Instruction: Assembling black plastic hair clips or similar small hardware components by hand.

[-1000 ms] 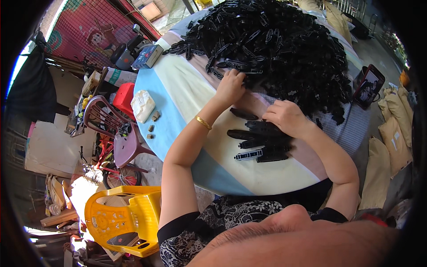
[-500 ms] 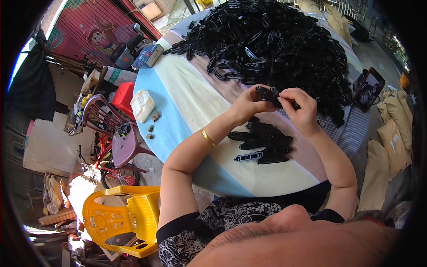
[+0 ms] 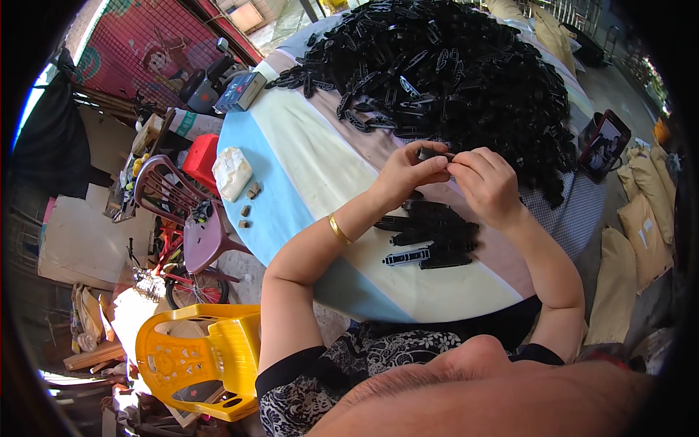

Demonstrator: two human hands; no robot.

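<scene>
Above the striped tablecloth [image 3: 313,164], my two hands meet at a small, dark elongated piece [image 3: 435,154], mostly hidden by my fingers. My left hand [image 3: 405,175] pinches it between thumb and curled fingers. From the other side, the closed fingertips of my right hand [image 3: 489,186] grip its end. Just below my hands lies a small group of long black plastic pieces [image 3: 437,233], set roughly side by side; one [image 3: 406,257] shows a lighter, slotted face. A large heap of similar black pieces [image 3: 451,80] covers the far part of the table.
A phone on a stand [image 3: 606,146] is at the table's right edge. On the left lie a white plastic-wrapped bundle [image 3: 232,175], several small brown bits [image 3: 245,211] and a box [image 3: 240,92]. A yellow chair [image 3: 233,349], a purple chair [image 3: 204,237] and brown sacks [image 3: 644,233] surround the table.
My right hand has turned, bringing its fingers together against my left fingertips. The dark piece, raised and plainly visible before, is now lower and mostly covered. The group on the cloth looks the same.
</scene>
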